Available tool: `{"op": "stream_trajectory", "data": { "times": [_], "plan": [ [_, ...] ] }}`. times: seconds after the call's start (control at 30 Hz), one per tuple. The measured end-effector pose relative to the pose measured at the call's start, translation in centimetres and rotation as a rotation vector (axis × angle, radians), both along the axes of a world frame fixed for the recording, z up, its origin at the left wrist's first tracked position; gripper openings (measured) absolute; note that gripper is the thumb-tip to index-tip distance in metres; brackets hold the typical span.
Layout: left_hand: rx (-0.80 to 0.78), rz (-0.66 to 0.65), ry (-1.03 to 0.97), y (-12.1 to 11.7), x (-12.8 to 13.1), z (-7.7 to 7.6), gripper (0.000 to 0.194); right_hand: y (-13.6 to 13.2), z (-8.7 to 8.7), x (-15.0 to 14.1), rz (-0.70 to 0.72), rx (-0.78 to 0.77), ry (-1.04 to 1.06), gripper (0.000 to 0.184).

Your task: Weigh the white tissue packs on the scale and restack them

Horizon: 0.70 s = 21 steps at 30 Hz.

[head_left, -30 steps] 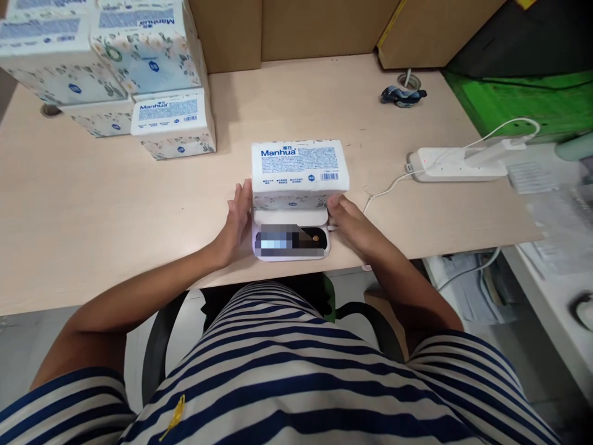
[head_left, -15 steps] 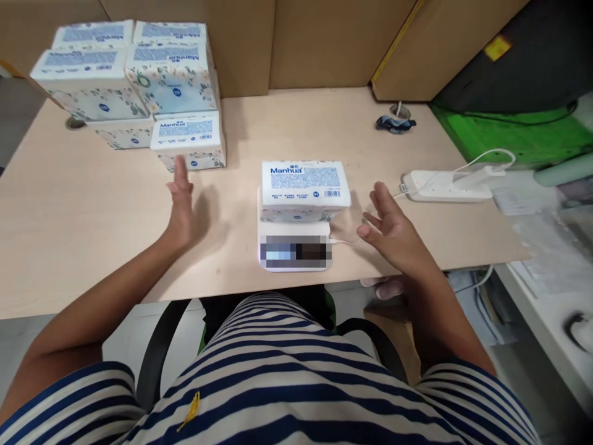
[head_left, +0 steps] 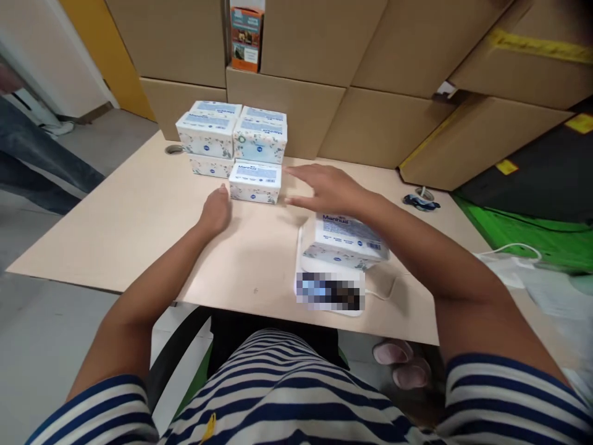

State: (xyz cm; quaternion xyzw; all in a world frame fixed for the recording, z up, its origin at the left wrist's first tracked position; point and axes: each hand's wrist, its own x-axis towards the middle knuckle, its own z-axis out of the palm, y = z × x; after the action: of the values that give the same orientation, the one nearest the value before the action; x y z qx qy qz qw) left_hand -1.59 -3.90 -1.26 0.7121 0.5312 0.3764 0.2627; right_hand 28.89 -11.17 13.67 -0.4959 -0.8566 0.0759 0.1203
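A white tissue pack [head_left: 254, 182] with blue print and flowers sits on the table at the front of a stack of like packs [head_left: 206, 139]. Close by its left side is my left hand [head_left: 215, 211], open, its fingers stretched forward and partly hidden. My right hand [head_left: 327, 188] is open at its right side, thumb and fingers apart and pointing at it, with a small gap. Another tissue pack [head_left: 347, 238] lies on a white scale [head_left: 300, 259] under my right forearm, which covers part of it. The scale's display is pixelated.
Cardboard boxes [head_left: 287, 111] form a wall behind the table [head_left: 139, 216]. An orange box [head_left: 246, 40] stands in a gap among them. A dark cloth band [head_left: 420, 203] lies by the cable hole. At the left, a person's legs [head_left: 37, 154] show.
Both hands have moved to the front pack of the stack, the right one crossing over the scale. My view has shifted left. The pack on the scale stays there.
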Motion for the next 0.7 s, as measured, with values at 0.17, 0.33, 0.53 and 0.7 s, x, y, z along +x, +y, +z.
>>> {"op": "stream_trajectory", "data": {
  "times": [0.17,0.33,0.53,0.7],
  "plan": [
    [0.012,-0.026,0.096,-0.4,-0.1,0.8,0.127,8.6,-2.1,-5.6,-0.041,0.015,-0.405,0.069],
    [0.025,-0.053,-0.007,0.6,0.4,0.3,0.125,11.2,-4.2,-5.5,0.037,0.127,-0.536,0.052],
    [0.073,-0.008,-0.077,0.6,0.3,0.2,0.129,9.9,-3.9,-5.3,0.115,0.163,-0.626,0.044],
    [0.05,0.037,-0.151,1.3,0.0,-0.4,0.123,9.9,-4.0,-4.8,0.163,0.098,-0.541,0.057]
  ]
}}
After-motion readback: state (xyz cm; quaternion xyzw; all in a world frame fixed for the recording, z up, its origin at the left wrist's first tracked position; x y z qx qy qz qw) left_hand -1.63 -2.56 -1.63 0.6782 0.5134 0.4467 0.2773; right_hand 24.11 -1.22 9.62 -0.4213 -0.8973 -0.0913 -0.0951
